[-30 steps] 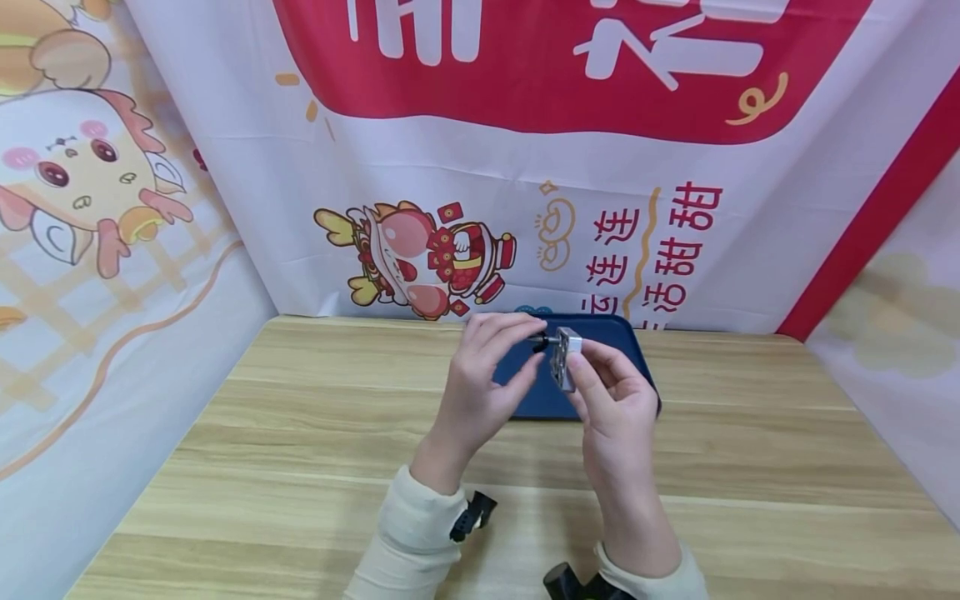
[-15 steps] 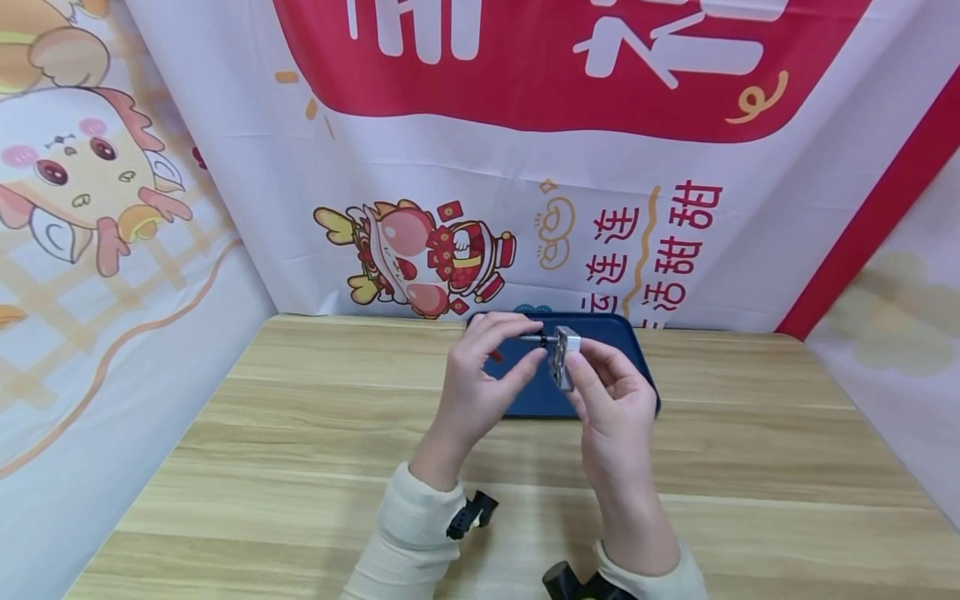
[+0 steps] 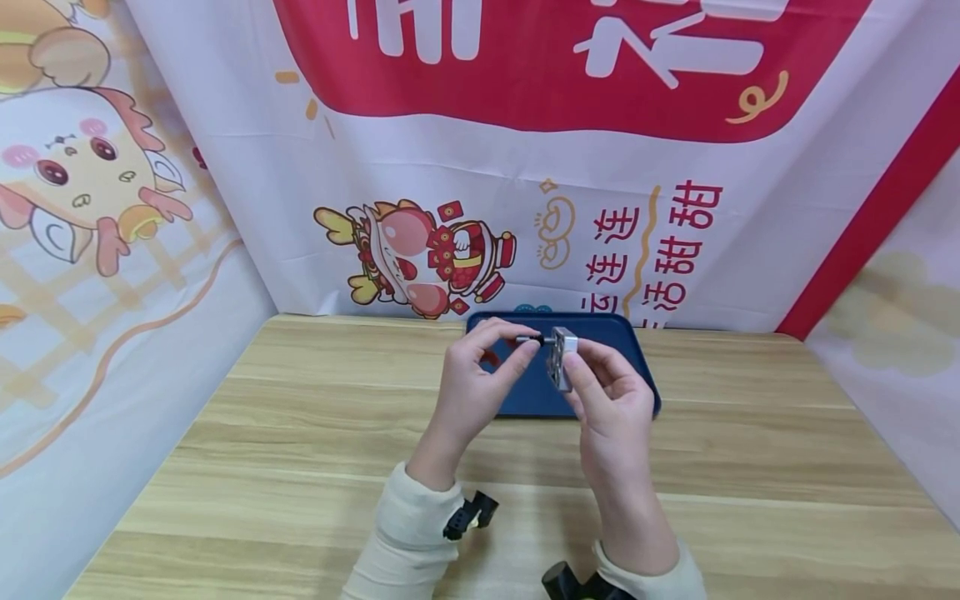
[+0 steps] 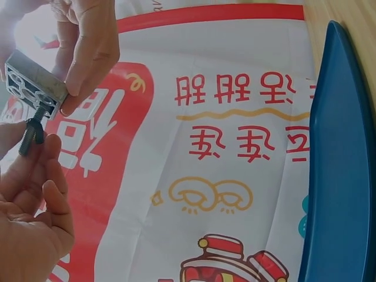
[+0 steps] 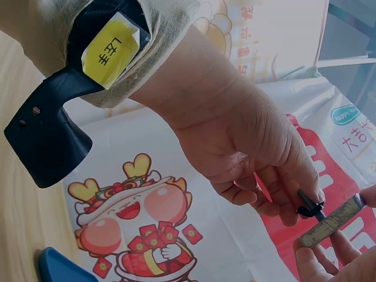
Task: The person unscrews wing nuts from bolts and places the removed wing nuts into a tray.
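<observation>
Raised over the tray, the right hand grips a small silver metal block with cut-outs, thumb on the near side. A threaded bolt sticks out of the block in the left wrist view, carrying a black nut-like piece. Thumb and fingers of the left hand pinch this black piece, beside the block. The right wrist view shows the left thumb tip against the black piece, close to the block, which the right fingers hold.
A dark blue tray lies at the back of the wooden table, below and behind the hands. A printed cloth hangs behind it. Black camera mounts sit on both wrists.
The left thumb and fingers have closed on the black piece after standing apart around it. Beyond a slight shift left, the right hand and block are nearly still.
</observation>
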Available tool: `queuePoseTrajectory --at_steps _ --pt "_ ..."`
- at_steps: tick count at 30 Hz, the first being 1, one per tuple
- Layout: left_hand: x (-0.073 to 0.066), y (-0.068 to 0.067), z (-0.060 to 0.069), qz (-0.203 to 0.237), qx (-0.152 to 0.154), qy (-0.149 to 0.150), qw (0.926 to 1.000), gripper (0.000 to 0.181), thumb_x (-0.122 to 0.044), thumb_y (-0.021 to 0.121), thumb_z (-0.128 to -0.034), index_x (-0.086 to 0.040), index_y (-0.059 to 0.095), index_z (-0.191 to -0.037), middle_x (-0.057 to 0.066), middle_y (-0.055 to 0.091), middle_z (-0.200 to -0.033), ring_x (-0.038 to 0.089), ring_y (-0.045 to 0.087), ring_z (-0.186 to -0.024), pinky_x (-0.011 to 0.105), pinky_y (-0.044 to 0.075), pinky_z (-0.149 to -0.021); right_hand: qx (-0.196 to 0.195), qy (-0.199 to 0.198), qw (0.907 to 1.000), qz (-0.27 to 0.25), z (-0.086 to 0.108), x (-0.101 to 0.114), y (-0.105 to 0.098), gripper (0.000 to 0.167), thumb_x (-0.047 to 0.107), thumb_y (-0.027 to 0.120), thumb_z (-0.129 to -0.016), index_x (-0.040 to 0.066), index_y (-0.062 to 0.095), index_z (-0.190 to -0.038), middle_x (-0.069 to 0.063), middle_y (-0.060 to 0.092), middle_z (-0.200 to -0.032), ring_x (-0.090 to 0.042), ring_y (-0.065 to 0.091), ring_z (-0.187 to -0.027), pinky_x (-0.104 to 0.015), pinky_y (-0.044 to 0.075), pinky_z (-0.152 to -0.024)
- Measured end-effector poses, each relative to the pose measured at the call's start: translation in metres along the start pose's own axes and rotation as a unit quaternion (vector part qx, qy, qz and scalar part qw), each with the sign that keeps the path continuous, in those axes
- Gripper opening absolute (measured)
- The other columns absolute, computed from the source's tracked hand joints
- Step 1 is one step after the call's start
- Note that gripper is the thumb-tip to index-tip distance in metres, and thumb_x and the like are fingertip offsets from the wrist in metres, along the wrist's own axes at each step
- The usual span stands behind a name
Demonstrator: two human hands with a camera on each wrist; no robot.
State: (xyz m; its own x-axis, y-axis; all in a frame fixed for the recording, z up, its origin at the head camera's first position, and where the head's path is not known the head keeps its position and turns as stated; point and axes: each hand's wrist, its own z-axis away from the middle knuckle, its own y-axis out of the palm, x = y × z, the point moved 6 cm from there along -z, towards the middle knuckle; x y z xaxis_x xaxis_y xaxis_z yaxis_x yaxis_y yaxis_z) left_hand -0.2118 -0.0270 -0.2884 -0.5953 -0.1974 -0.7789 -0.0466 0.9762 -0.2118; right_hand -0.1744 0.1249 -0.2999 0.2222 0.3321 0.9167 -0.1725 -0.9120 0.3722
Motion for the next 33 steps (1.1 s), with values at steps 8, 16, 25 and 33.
queuePoseTrajectory --at_steps 8,16,25,33 --pt "0.002 0.0 0.0 0.011 0.005 -0.021 0.9997 0.016 -0.019 0.066 -0.0964 -0.008 0.075 -0.104 0.005 0.069 -0.096 0.014 0.056 -0.089 0.022 0.045 -0.064 0.001 -0.003 1.0 0.001 0.0 0.0 0.0 0.013 0.01 0.064 -0.096 0.008 0.068 -0.109 -0.004 0.067 -0.107 -0.014 0.065 -0.098 -0.031 0.057 -0.09" --pt "0.001 0.001 0.0 -0.004 0.017 -0.007 0.9998 0.022 -0.018 0.07 -0.0931 -0.011 0.071 -0.114 0.003 0.069 -0.105 0.015 0.056 -0.097 0.024 0.046 -0.066 -0.001 -0.006 0.9999 -0.011 -0.001 0.001 -0.001 0.012 0.008 0.063 -0.096 0.008 0.068 -0.107 -0.004 0.067 -0.106 -0.013 0.065 -0.097 -0.03 0.057 -0.09" --pt "-0.017 -0.001 0.002 -0.058 0.005 0.151 0.9869 0.041 -0.007 0.079 -0.0835 -0.01 0.066 -0.122 0.007 0.064 -0.128 0.019 0.054 -0.113 0.028 0.049 -0.074 -0.005 -0.011 0.9997 -0.02 -0.001 0.003 -0.001 0.011 0.006 0.063 -0.096 0.008 0.068 -0.105 -0.004 0.067 -0.104 -0.013 0.064 -0.095 -0.03 0.057 -0.089" --pt "-0.028 0.001 0.005 -0.111 -0.011 0.254 0.9608 0.034 0.0 0.08 -0.0803 -0.004 0.071 -0.113 0.009 0.07 -0.12 0.023 0.052 -0.112 0.033 0.045 -0.097 -0.004 -0.015 0.9996 -0.023 -0.001 0.003 -0.002 0.011 0.006 0.063 -0.096 0.007 0.068 -0.106 -0.005 0.066 -0.104 -0.014 0.066 -0.097 -0.031 0.056 -0.09"
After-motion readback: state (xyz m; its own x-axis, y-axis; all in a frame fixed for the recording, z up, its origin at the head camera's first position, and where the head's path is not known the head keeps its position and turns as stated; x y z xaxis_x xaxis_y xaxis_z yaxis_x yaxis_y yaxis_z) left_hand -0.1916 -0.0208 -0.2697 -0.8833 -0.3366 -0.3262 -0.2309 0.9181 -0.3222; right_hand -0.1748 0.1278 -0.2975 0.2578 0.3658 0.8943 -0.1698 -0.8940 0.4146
